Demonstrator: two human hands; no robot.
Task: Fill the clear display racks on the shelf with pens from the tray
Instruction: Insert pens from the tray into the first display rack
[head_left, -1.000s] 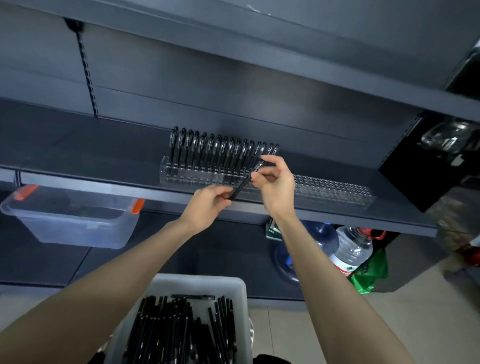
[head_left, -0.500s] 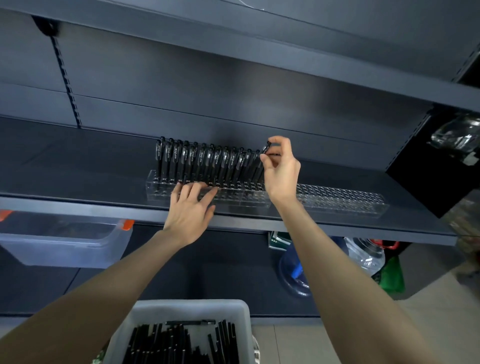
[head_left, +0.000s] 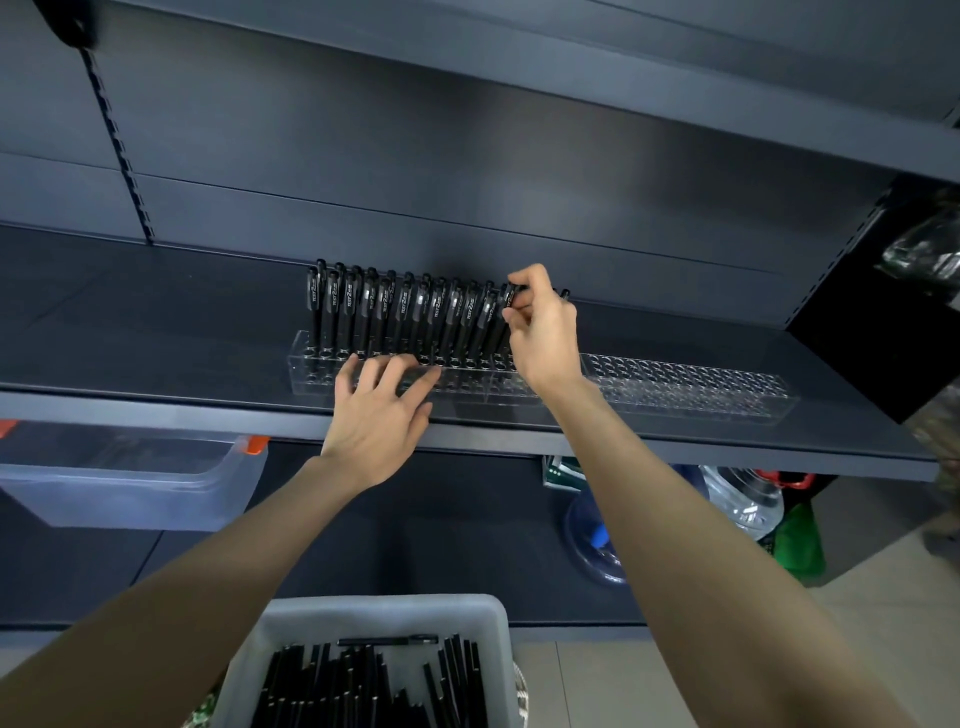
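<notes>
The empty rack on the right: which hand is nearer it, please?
Right. The right hand, pinching a pen, is just left of the empty rack; the left hand rests farther left.

One wide-angle camera, worn on the person's head, faced forward at the shelf (head_left: 156, 332), whose front edge crossed the middle of the frame and bent with the lens. It sat close: both forearms rose from the lower corners to the left hand (head_left: 379, 415) and right hand (head_left: 545, 332) at centre, by the clear racks (head_left: 685, 387), near enough to show white print on the racked pens (head_left: 405, 312). The tray (head_left: 384, 605) lay directly beneath the camera, cut off by the bottom edge.
</notes>
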